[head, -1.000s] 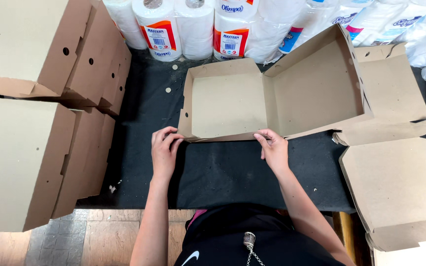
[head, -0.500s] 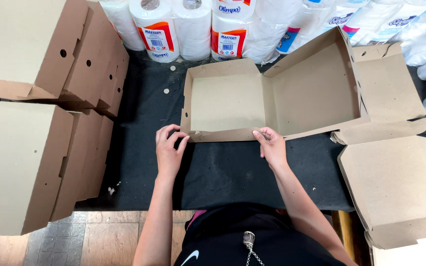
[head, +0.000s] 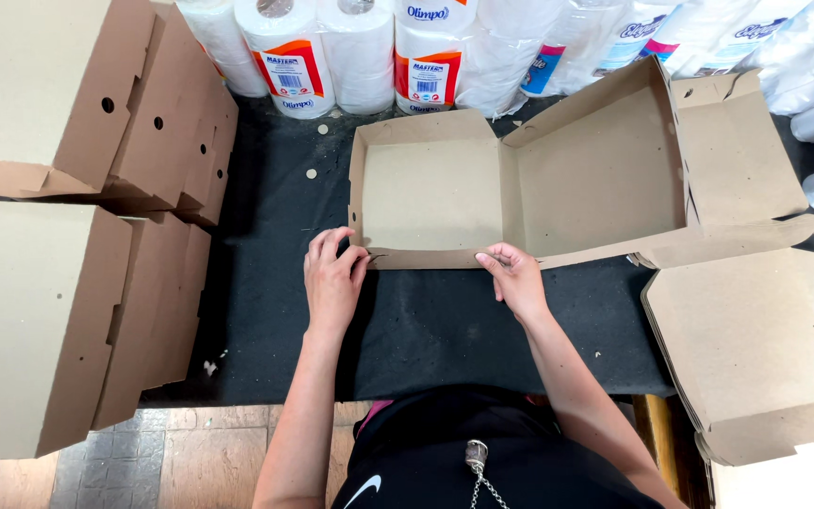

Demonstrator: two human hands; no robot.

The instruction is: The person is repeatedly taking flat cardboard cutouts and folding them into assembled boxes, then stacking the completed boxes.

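Note:
A brown cardboard box (head: 431, 193) lies open on the black table top (head: 426, 330), its lid (head: 600, 174) tilted back to the right. My left hand (head: 333, 278) pinches the near left corner of the box's front wall. My right hand (head: 515, 280) presses its fingertips on the same front wall near the fold between tray and lid. Both hands touch the cardboard edge.
Folded cardboard boxes (head: 87, 113) are stacked at the left, with another stack (head: 40, 320) nearer me. Flat unfolded box blanks (head: 756, 339) lie at the right. Wrapped rolls of paper (head: 332, 47) line the back edge. A wooden floor (head: 209, 457) shows below the table.
The box has slid slightly toward me and its front wall has been raised. Both hands moved inward along the front edge, the left onto the corner.

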